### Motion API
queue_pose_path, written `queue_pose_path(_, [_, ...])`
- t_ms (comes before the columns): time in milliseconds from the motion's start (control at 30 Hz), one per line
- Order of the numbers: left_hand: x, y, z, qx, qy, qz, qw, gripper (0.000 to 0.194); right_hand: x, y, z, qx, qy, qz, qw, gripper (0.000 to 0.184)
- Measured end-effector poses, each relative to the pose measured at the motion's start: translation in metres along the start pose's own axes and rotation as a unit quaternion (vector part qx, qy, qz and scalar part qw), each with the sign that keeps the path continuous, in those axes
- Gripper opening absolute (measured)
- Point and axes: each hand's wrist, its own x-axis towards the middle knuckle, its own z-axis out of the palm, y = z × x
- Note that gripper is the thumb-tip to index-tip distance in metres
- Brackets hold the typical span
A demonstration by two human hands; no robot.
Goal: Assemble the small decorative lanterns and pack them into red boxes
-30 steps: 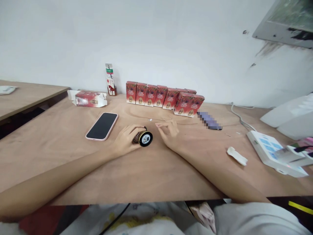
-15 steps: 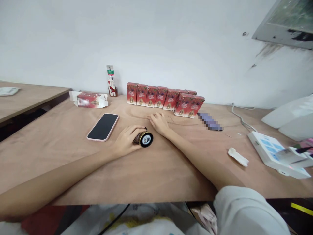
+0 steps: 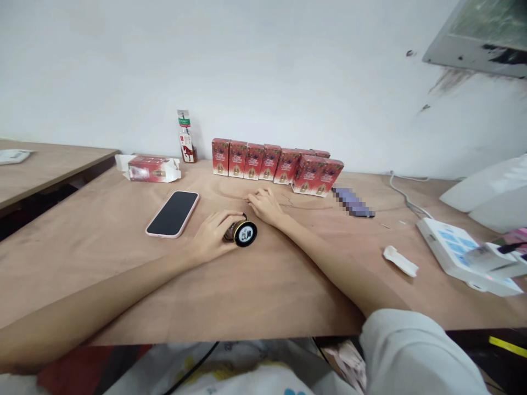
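Note:
My left hand (image 3: 212,235) is closed around a small lantern (image 3: 246,234) lying on its side. Its round black base, with a gold rim and a pale label in the middle, faces me; most of its brown body is hidden by my fingers. My right hand (image 3: 264,206) lies on the wooden table (image 3: 247,291) just beyond the lantern, its fingers stretched forward and slightly bent. I see nothing held in it. Beside it on the tabletop runs a thin dark line, like a wire or thread, too fine to make out.
Several red boxes (image 3: 255,161) with lantern pictures stand along the wall. Left are an opened red box (image 3: 150,168), a bottle (image 3: 187,142) and a phone (image 3: 173,214). On the right lie a blurred purple item (image 3: 353,202), a white scrap (image 3: 400,261) and a power strip (image 3: 448,247).
The fingers of my right hand have drawn slightly together and shifted a little left. My left hand keeps the lantern in the same place; the view has tilted very slightly.

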Motion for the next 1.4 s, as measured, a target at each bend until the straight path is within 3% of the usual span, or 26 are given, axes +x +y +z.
queue_pose_path(100, [0.000, 0.000, 0.001, 0.005, 0.012, -0.006, 1.000, 0.038, -0.006, 0.000, 0.000, 0.029, 0.034, 0.003, 0.999, 0.017])
queue_pose_path(167, [-0.001, -0.001, 0.002, 0.003, 0.026, -0.011, 1.000, 0.038, -0.016, -0.003, 0.000, 0.084, 0.123, 0.026, 0.989, 0.012])
queue_pose_path(300, [-0.001, -0.002, 0.003, -0.002, 0.047, -0.034, 0.998, 0.038, -0.049, -0.025, -0.009, 0.222, 0.362, 0.081, 0.902, 0.011])
queue_pose_path(400, [-0.001, -0.003, 0.004, 0.005, 0.040, -0.047, 0.998, 0.039, -0.069, -0.046, -0.021, 0.271, 0.424, 0.033, 0.864, 0.014])
queue_pose_path(567, [0.000, -0.001, 0.004, 0.025, 0.025, -0.029, 0.999, 0.035, -0.075, -0.061, -0.027, 0.196, 0.430, -0.080, 0.878, 0.017])
queue_pose_path(933, [0.000, -0.001, 0.004, 0.053, 0.030, -0.024, 0.998, 0.033, -0.070, -0.064, -0.032, 0.089, 0.433, -0.147, 0.885, 0.021])
queue_pose_path(1400, [0.000, -0.002, 0.003, 0.050, 0.011, -0.033, 0.998, 0.036, -0.072, -0.063, -0.031, 0.121, 0.419, -0.126, 0.891, 0.019])
